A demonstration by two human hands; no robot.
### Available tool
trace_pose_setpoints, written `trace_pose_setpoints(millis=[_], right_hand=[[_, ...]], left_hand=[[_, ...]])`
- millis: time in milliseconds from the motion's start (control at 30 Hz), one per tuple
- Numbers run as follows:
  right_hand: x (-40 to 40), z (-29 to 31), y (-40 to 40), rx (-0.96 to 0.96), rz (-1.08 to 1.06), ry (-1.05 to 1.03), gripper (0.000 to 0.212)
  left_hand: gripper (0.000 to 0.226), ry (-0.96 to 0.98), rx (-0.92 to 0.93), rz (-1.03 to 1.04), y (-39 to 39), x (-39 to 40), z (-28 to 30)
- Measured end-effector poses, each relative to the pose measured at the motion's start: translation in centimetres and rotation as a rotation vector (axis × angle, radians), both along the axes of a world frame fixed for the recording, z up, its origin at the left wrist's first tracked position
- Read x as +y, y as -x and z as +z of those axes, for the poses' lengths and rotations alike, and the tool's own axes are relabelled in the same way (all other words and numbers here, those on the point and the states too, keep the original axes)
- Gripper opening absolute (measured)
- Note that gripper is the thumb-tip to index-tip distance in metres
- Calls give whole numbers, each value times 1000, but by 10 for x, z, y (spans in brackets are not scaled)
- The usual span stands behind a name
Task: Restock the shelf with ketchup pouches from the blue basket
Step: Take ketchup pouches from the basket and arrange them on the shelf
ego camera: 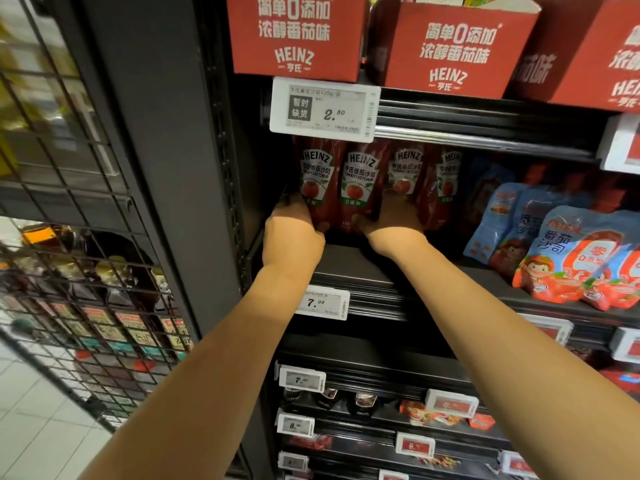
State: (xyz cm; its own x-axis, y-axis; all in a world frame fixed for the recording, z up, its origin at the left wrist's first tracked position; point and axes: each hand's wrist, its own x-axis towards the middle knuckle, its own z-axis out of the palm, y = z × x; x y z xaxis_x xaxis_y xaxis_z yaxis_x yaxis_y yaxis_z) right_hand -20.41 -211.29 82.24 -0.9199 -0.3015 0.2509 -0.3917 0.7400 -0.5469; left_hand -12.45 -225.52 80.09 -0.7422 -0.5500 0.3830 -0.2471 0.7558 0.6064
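Dim shelf recess, bright forearms, perhaps motion-blurred left edge, wide-angle bending.

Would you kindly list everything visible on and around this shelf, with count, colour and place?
Heinz ketchup pouches: four visible, red, upright on the middle shelf's left end.
Heinz display boxes: three, red, top shelf.
Blue-and-red tomato sauce pouches: several, middle shelf, right.
Price tag 2.80: one, white, above the ketchup.
Price tag 7.99: one, white, middle shelf edge.
Wire rack: one, black, left, holding bottles.
Left hand: grips the leftmost pouch's base.
Right hand: holds the pouches' bases.
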Motion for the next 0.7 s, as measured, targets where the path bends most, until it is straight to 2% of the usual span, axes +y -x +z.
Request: trace_pose_setpoints(millis=[67,167,300,467,700], right_hand=[[-5,-2,-2,-20,-2,27,59],[-7,-9,-8,-8,-60,52,60],[-5,-14,-9,30,-149,-21,58],[-10,-10,1,12,-101,-1,54],[-14,-6,0,6,-64,16,61]], left_hand=[[55,11,14,-6,-2,0,0],[65,37,-30,-6,-1,1,2],[72,42,-74,14,4,1,2],[76,40,-149,42,12,-1,3],[67,15,-83,39,8,-1,-1]])
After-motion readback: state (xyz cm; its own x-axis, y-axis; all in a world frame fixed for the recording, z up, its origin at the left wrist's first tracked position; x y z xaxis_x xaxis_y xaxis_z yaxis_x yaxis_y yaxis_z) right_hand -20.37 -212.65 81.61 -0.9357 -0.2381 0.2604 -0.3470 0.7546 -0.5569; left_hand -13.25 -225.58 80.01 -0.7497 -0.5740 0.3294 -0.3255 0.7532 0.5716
